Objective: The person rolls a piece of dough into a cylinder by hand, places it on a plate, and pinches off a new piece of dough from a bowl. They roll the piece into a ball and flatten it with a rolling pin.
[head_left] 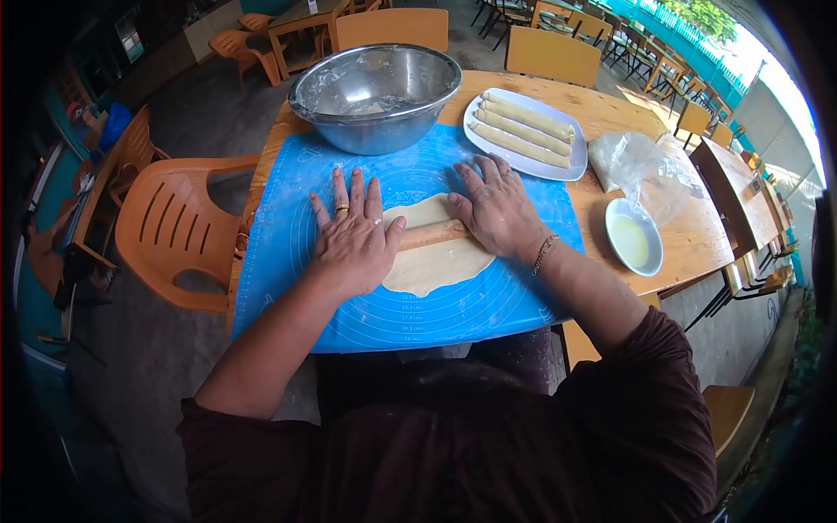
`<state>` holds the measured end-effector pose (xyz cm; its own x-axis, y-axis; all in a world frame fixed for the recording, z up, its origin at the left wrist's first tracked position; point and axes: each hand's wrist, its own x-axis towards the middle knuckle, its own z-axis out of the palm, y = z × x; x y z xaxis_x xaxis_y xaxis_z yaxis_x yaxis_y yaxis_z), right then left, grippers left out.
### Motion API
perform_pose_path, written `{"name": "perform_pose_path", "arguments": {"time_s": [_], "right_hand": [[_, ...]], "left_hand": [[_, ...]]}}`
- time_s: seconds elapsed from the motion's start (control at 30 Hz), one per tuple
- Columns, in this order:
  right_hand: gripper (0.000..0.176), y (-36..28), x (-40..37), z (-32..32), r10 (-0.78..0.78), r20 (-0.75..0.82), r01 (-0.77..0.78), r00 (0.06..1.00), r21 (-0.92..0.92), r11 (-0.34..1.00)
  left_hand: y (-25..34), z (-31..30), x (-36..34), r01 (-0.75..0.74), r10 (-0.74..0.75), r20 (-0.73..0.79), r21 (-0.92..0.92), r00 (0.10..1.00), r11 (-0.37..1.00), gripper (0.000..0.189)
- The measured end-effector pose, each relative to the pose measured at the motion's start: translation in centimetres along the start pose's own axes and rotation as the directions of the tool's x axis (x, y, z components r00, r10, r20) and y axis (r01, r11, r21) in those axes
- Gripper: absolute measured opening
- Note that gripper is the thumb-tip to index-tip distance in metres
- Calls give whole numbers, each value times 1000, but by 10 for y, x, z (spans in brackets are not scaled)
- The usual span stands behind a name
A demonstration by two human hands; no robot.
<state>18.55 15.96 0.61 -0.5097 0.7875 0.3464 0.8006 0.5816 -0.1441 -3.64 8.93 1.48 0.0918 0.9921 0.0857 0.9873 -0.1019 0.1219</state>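
Observation:
A flat sheet of dough [427, 268] lies on a blue measuring mat [349, 326]. Across the dough rests a wooden rolling pin [430, 234], its two ends hidden beneath my hands. My left hand [353, 240] presses on the pin's left end with palm down and fingers spread. On the right end lies my right hand [497, 205], its fingers apart and reaching over the pin. Neither hand is closed around it. Flour dusts the mat and my fingers.
A large steel bowl [375, 131] with floury residue stands at the mat's far edge. Beside it, a white plate [558, 169] holds several rolled dough strips. A clear plastic bag [649, 179] and a small bowl of pale liquid [614, 249] sit right. An orange chair [166, 222] stands left.

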Motion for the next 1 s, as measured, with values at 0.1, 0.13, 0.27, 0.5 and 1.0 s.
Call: {"name": "perform_pose_path", "arguments": {"time_s": [0.1,0.13,0.27,0.5,1.0], "right_hand": [[60,-5,-17,0,38,-5,-38,999,-29,999],[60,-7,-23,-2,42,-3,-42,999,-29,999],[65,-14,-43,-8,39,60,-36,997,-47,998],[75,-30,-72,-24,9,54,-10,999,30,999],[80,-55,-137,-46,-110,7,109,994,86,990]], "left_hand": [[3,-4,-11,-36,36,2,-1,999,999,71],[4,-4,-15,-39,39,5,-1,999,999,71],[7,-6,-29,-98,98,7,27,995,995,68],[2,2,-51,-246,242,-111,-15,964,969,66],[10,-2,-117,-352,343,-134,-50,930,934,72]]}}
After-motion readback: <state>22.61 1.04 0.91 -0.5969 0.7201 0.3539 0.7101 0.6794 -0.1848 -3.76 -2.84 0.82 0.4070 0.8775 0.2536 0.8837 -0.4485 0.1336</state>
